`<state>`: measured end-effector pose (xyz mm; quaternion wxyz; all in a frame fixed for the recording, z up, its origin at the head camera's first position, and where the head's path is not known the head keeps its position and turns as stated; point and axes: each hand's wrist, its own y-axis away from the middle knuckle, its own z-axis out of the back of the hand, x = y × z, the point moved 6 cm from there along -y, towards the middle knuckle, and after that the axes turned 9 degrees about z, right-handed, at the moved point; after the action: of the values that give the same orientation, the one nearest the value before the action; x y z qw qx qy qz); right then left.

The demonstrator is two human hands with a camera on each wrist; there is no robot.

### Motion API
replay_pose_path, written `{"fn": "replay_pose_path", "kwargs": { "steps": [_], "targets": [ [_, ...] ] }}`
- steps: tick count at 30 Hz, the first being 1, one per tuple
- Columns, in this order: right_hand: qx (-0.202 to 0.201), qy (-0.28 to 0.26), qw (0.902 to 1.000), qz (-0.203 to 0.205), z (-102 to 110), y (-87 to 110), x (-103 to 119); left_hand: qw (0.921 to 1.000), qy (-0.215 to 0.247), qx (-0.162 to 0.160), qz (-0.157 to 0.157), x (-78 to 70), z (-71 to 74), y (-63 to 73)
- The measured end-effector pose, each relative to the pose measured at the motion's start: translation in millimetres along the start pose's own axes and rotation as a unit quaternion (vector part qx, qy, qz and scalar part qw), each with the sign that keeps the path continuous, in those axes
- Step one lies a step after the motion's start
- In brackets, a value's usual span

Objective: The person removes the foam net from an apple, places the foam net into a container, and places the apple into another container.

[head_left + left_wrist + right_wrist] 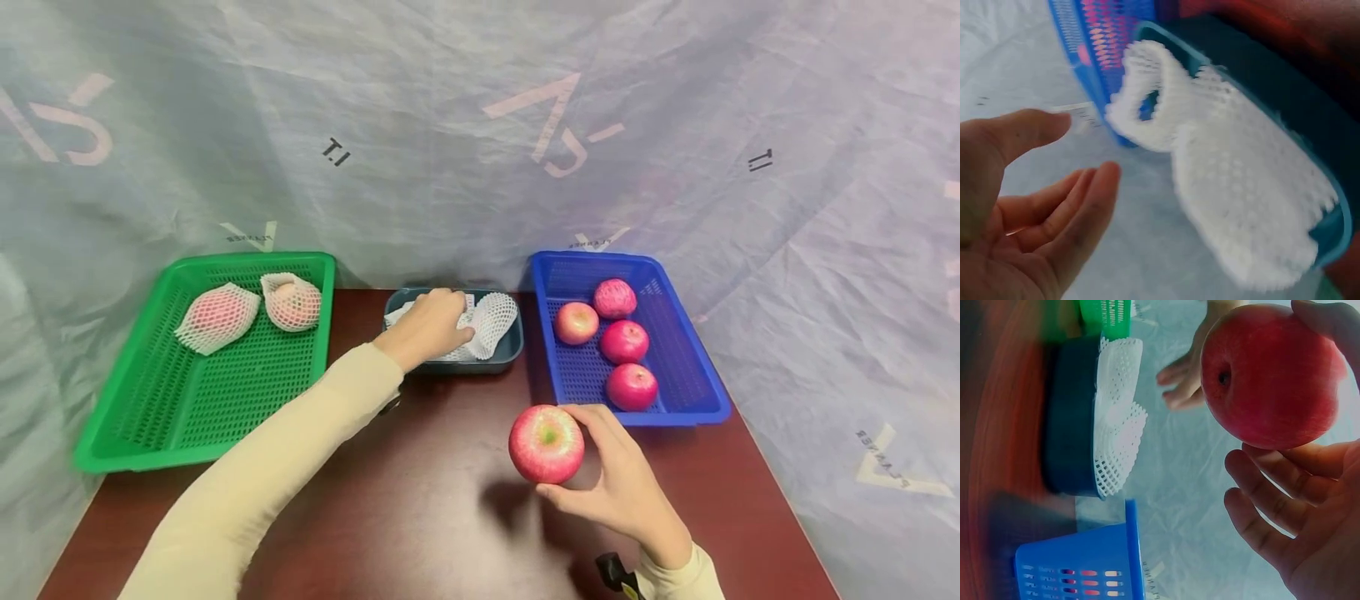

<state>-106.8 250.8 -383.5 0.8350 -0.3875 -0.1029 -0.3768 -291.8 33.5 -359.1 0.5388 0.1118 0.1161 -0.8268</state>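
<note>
My right hand (622, 487) holds a red apple (547, 444) above the table, pinched between thumb and fingers. The same apple (1272, 378) fills the upper part of the right wrist view. Over the dark teal tray (517, 346) reaches my left hand (431, 325). That tray holds white foam net sleeves (493, 323). In the left wrist view the left hand (1041, 194) has its thumb and fingers apart, with nothing between them, beside the foam net sleeves (1241, 187).
On the left stands a green basket (202, 457) with two net-wrapped apples (219, 317). A blue basket (693, 358) on the right contains several bare apples (624, 342). Both baskets and the tray stand on a dark red-brown table (420, 517). Grey sheeting (450, 125) hangs behind.
</note>
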Motion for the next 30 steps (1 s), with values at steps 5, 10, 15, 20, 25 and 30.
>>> {"fn": "replay_pose_path", "kwargs": {
  "steps": [5,10,15,20,25,30],
  "targets": [
    [0.002,0.0,1.0,0.001,-2.0,-1.6,1.9,0.9989,0.042,-0.02,-0.011,4.5,17.9,64.4],
    [0.003,-0.001,0.9999,0.011,-5.0,-3.5,4.6,0.9965,0.062,-0.055,0.001,12.2,24.6,134.8],
    [0.004,-0.003,0.9998,0.019,-6.8,-7.7,6.5,0.9926,0.071,-0.088,0.042,24.8,23.6,183.2],
    [0.005,-0.003,0.9996,0.028,-7.8,-11.5,8.1,0.9886,0.088,-0.092,0.081,39.8,22.1,204.5],
    [0.01,0.007,0.9994,0.033,-1.9,-17.2,5.2,0.9851,0.109,-0.098,0.091,50.5,22.4,212.5],
    [0.027,0.043,0.9987,0.009,15.6,-25.8,-11.6,0.9848,0.112,-0.089,0.098,56.7,22.0,216.0]
  ]
}}
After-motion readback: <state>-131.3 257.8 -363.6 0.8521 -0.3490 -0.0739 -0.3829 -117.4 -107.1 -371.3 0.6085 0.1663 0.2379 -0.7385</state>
